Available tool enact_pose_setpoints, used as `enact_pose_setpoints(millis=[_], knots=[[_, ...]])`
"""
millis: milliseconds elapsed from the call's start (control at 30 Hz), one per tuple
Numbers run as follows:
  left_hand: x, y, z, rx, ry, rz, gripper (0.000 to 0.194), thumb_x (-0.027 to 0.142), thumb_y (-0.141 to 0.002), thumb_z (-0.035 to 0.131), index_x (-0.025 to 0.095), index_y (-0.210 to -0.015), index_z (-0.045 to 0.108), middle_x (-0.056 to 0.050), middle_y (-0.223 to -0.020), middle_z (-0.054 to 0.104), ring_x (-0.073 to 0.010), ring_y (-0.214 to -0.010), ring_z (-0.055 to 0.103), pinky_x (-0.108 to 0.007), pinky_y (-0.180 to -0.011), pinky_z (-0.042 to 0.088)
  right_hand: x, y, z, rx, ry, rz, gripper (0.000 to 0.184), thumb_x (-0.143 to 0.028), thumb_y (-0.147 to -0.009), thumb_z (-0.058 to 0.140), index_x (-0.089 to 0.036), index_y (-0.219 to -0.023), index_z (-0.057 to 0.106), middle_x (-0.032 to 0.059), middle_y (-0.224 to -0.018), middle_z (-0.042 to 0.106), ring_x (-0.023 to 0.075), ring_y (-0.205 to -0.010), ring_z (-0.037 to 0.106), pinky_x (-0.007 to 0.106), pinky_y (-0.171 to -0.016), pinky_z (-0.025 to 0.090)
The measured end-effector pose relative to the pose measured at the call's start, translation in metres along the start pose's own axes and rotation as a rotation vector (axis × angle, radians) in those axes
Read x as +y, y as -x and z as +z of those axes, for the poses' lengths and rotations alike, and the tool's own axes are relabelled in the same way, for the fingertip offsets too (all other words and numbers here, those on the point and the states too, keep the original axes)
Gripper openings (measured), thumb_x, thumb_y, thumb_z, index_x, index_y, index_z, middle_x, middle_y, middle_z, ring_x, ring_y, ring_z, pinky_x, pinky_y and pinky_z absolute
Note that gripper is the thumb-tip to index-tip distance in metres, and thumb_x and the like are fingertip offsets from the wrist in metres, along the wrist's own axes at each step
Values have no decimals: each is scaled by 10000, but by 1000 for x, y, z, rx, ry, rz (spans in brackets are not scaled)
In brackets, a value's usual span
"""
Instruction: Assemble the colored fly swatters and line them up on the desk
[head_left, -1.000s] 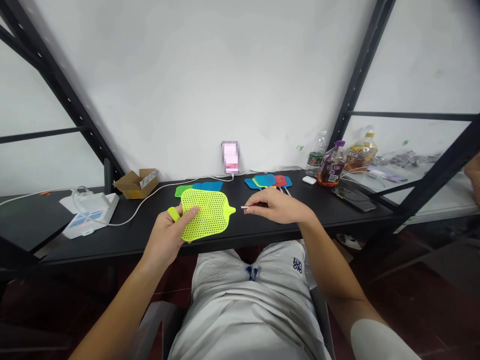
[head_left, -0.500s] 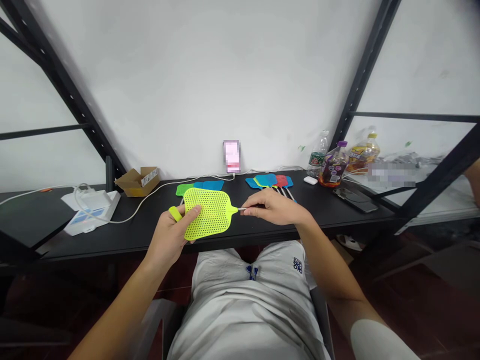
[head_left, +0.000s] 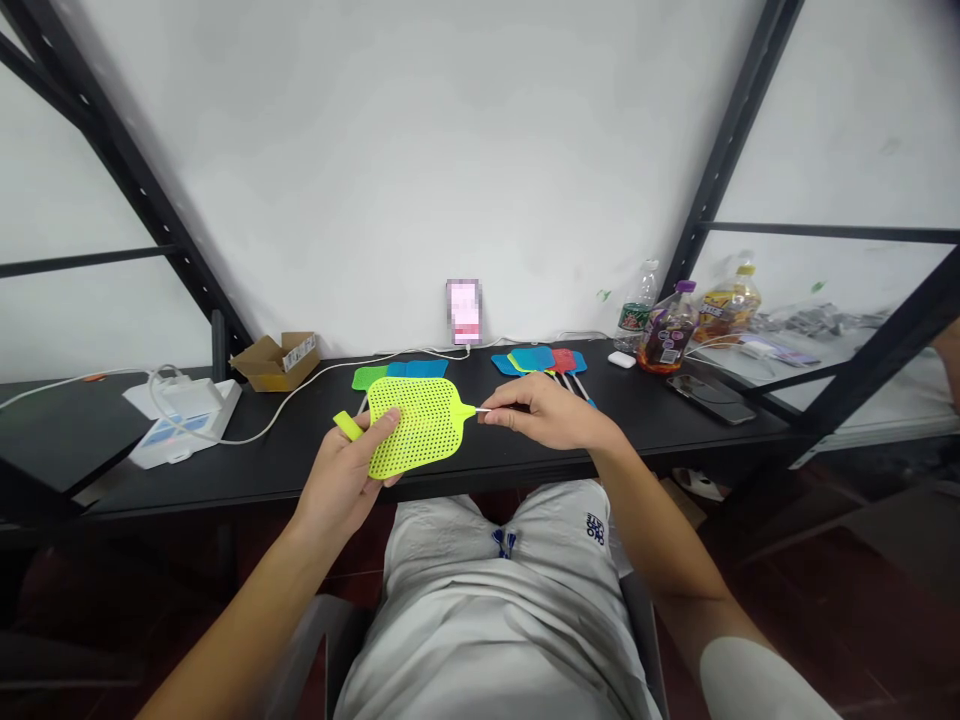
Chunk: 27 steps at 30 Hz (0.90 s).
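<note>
A yellow-green fly swatter (head_left: 417, 430) with a perforated head is held between both hands over the desk's front edge. My left hand (head_left: 336, 478) grips the head from the left, thumb on its upper face and the other fingers mostly hidden beneath. A yellow-green strip (head_left: 347, 426) sticks out past that thumb; I cannot tell whether it belongs to the same swatter. At the neck, my right hand (head_left: 551, 412) pinches the thin metal rod, hiding whatever part lies inside the fingers. Just behind the hands lie blue and green swatter heads (head_left: 416, 370).
More fly swatters (head_left: 534, 358) in several colours lie at the back. A phone (head_left: 464, 312) leans on the wall, its cable running left. An open cardboard box (head_left: 277, 364) and white power strip (head_left: 184, 420) are left; bottles (head_left: 666, 330) and a dark phone (head_left: 711, 398) stand or lie right.
The swatter's neck and the metal rod have risen slightly with my right hand. The yellow-green strip has shifted a little to the left. Both grips stay the same.
</note>
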<state>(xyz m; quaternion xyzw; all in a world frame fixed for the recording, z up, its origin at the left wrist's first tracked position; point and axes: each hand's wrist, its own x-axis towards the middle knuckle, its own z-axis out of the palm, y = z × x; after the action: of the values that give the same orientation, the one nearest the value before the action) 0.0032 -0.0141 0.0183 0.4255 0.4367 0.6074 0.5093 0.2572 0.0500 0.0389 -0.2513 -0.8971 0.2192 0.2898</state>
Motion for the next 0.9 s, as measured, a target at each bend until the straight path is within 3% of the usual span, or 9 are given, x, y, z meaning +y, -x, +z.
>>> enact_pose_setpoints(millis=[300,900], knots=[[-1,4,1,-76,-79,38,356,411,-734,828,103,-868,710,-35,-723,621,-95,-536,515,-164,-354,373,0,1,2,-22,85,-53,204,-255,-962,588,-148,-963,762,37,-857,731,135,-743,604,250,-673,402],[-15,2,-1,-139,-210,87,359,478,-820,743,136,-902,673,-23,-735,628,-93,-534,508,-177,-365,383,-1,-2,5,-63,106,-39,225,-289,-958,591,-140,-870,734,36,-792,698,130,-686,550,257,-642,360]])
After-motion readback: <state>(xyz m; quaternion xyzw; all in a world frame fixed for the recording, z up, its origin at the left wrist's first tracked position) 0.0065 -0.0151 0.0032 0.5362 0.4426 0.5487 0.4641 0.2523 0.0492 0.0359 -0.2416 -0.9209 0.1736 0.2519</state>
